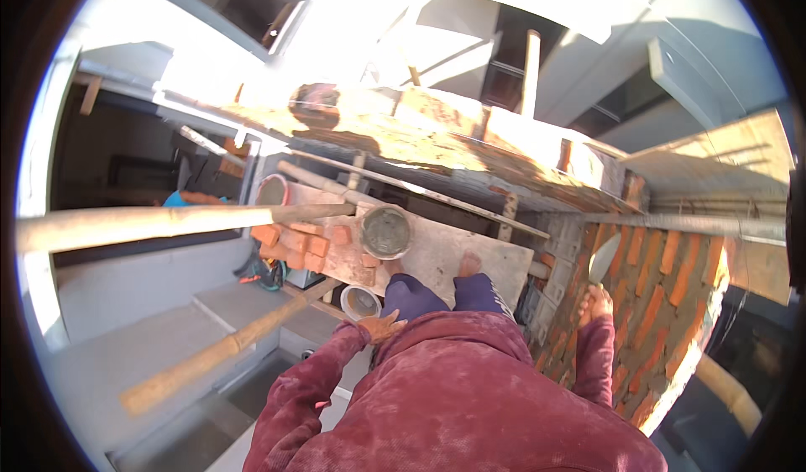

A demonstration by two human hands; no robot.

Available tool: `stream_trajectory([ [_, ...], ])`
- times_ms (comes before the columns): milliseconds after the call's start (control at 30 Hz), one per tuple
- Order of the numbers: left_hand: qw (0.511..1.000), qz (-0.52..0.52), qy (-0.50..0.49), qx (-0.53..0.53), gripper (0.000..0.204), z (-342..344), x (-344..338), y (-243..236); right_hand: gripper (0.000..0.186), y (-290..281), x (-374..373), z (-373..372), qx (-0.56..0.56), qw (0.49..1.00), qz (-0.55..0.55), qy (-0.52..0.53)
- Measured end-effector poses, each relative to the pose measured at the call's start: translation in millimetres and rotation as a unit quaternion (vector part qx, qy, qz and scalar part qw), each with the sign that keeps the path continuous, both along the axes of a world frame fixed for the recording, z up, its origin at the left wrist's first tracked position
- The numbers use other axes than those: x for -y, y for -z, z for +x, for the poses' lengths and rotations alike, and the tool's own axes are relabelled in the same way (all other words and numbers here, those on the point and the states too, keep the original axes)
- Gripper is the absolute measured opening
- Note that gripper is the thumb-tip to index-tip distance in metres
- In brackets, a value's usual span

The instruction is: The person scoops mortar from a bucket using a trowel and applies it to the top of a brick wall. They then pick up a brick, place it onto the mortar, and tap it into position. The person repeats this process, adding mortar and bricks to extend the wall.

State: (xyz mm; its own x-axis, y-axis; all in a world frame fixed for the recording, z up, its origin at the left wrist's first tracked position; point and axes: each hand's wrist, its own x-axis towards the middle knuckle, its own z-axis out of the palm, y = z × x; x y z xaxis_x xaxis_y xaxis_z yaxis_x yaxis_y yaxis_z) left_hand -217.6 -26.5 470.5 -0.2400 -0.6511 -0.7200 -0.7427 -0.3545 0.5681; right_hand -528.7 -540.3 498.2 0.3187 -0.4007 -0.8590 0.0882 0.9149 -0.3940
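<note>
My right hand [596, 306] is closed round the handle of a trowel [603, 258], whose pale pointed blade is directed away from me. The trowel is over or beside a brick wall [672, 270] with mortar joints on my right; whether the blade touches it I cannot tell. My left hand [384, 327] lies by my left thigh, its fingers stretched out and holding nothing. Close to that hand stands a whitish bucket [361, 302]. Ahead of my feet a round bucket of grey mortar [387, 233] sits on the plank platform [470, 249].
Loose red bricks [294, 245] are heaped on the platform's left. Bamboo poles [193, 222] cross the left side. A sunlit brick ledge [453, 144] runs across ahead. Another bucket [272, 190] stands behind the bricks. Part of another person in blue [189, 198] shows below at left.
</note>
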Motion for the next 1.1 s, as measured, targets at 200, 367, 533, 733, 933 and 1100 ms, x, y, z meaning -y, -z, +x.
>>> stream_trajectory([
  [200, 0.928, 0.068, -0.329, -0.163, 0.052, -10.7, 33.4, 25.8, 0.009, 106.6, -30.6, 44.8, -0.231, 0.86, -0.033, -0.454],
  [367, 0.681, -0.005, -0.52, -0.516, 0.056, -27.3, -8.4, 0.3, 0.009, 135.9, -44.4, 130.7, -0.215, 0.755, -0.1, -0.612],
  [533, 0.38, 0.004, -0.74, -0.555, 0.069, -50.9, -47.2, -14.8, 0.01, 130.4, -66.1, 216.6, -0.199, 0.698, -0.161, -0.668],
  [733, 0.756, -0.088, -0.641, 0.097, 0.091, 41.7, -76.4, -61.6, 0.011, 126.8, -116.7, 318.4, -0.225, 0.704, -0.157, -0.655],
  [933, 0.728, -0.602, -0.326, -0.001, 0.1, 99.3, 49.4, -224.5, 0.014, 121.9, -185.5, 459.8, -0.257, 0.579, -0.129, -0.763],
  [1100, 0.745, -0.619, -0.241, -0.069, 0.082, 94.2, 81.3, -262.5, 0.012, 111.2, -262.6, 538.7, -0.136, 0.747, -0.106, -0.642],
])
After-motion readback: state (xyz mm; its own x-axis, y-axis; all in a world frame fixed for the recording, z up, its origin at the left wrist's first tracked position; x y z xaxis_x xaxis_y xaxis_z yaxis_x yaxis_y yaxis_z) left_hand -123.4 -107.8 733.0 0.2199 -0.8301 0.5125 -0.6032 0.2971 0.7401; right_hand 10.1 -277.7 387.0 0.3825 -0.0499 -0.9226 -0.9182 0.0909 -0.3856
